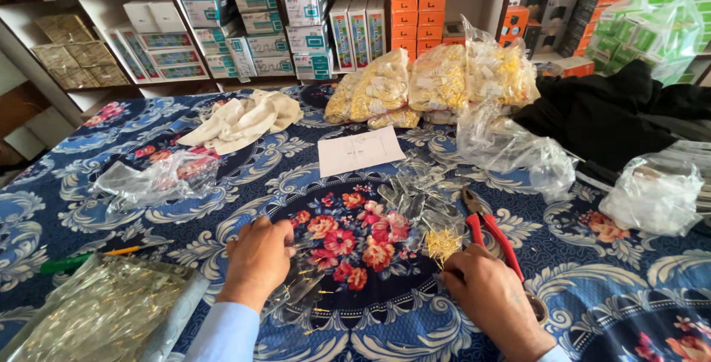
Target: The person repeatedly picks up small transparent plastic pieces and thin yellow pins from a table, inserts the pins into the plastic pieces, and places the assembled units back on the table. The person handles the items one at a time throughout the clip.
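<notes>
Pins [443, 243], thin, light, springy gold, heaped just beyond my right hand [485, 288], curled, contents unclear; I'd pinch mid-shaft; left hand [259, 258] presses clear plastic pieces [300, 284].

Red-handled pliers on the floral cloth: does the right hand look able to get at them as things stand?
Probably yes. The red-handled pliers lie uncovered right beside the right hand, with only a small pile of thin gold pins close by and nothing lying on the handles.

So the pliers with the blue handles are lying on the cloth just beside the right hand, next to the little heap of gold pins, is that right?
Not quite: the pliers have red handles, not blue, as the head view shows. They do lie on the floral cloth just beside the right hand, next to the little heap of gold pins.
</notes>
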